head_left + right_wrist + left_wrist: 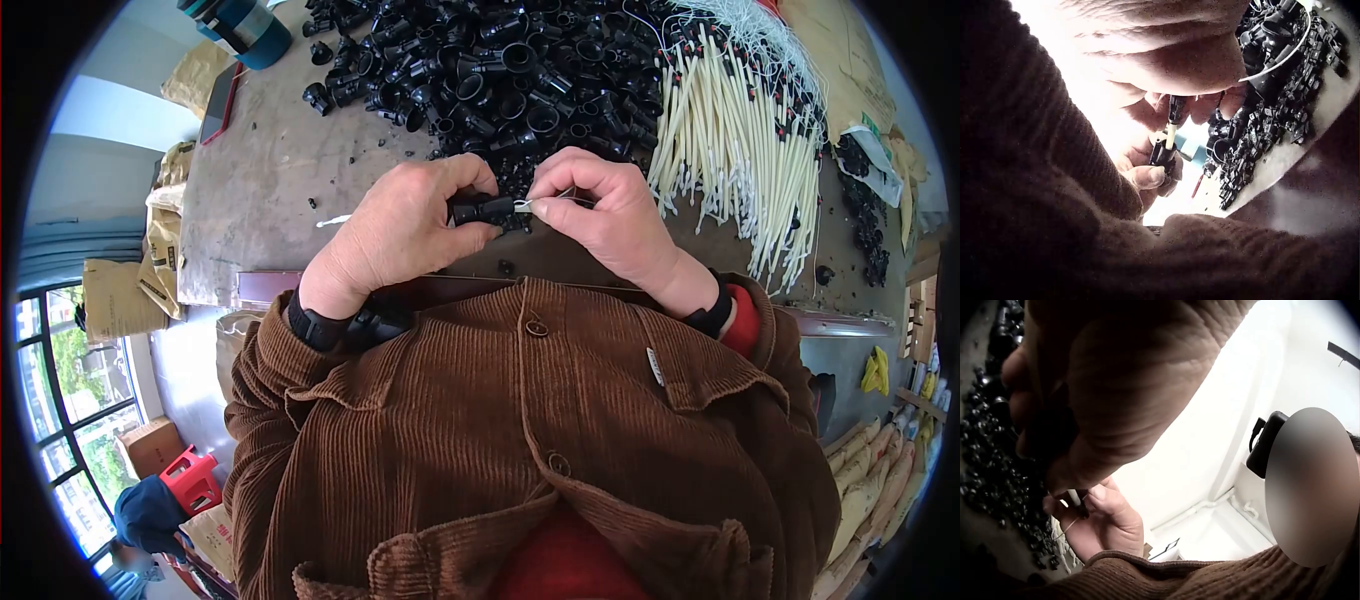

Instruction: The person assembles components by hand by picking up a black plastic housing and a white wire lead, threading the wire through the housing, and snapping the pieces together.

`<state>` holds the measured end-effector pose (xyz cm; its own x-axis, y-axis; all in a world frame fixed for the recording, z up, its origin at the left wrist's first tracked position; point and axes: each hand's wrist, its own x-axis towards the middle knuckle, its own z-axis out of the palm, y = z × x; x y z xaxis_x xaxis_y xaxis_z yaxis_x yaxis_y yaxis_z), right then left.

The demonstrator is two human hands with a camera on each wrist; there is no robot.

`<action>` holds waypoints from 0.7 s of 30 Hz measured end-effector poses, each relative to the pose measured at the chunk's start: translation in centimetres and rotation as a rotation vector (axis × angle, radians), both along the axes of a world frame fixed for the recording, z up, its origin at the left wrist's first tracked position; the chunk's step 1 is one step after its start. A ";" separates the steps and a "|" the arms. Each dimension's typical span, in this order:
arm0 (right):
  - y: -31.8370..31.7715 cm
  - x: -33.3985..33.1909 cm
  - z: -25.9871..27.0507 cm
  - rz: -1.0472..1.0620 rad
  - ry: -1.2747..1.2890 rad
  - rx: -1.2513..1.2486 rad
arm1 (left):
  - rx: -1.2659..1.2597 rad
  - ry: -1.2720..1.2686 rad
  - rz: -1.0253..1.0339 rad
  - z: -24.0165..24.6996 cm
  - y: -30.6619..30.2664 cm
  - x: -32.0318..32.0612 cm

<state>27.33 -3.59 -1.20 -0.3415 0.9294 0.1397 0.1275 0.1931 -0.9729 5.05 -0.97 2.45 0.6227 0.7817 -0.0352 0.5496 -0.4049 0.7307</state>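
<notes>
In the head view the left hand grips a black plastic fitting between thumb and fingers. A short pale tube stands at the fitting's right end, and the right hand pinches it between thumb and index finger. Thin wire loops near those fingers. The right wrist view shows the pale tube between the black fitting and a small black piece under the right hand's fingers. A white tip sticks out left of the left hand.
Black fittings lie heaped behind the hands, with small black parts near them. Pale tubes with wires are piled at the right. A blue-green cup and a red-edged phone are at the back left of the table.
</notes>
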 end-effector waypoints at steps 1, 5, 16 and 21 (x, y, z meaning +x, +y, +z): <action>0.0 0.0 0.1 0.016 0.049 -0.135 | -0.011 0.010 0.004 0.1 0.0 0.0; 0.1 0.0 -0.8 0.024 0.113 -0.184 | -0.028 0.030 0.011 0.1 0.0 0.0; -0.1 -0.6 -0.5 -0.015 -0.012 -0.062 | -0.023 0.026 0.004 0.2 0.0 0.2; -0.2 -0.9 -1.0 -0.002 -0.297 0.252 | -0.010 0.026 0.026 -0.2 0.0 0.2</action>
<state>26.47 -3.78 -2.21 -0.3998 0.8792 0.2592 0.3967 0.4209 -0.8158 5.30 -0.96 2.29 0.6010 0.7970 -0.0592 0.5786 -0.3829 0.7201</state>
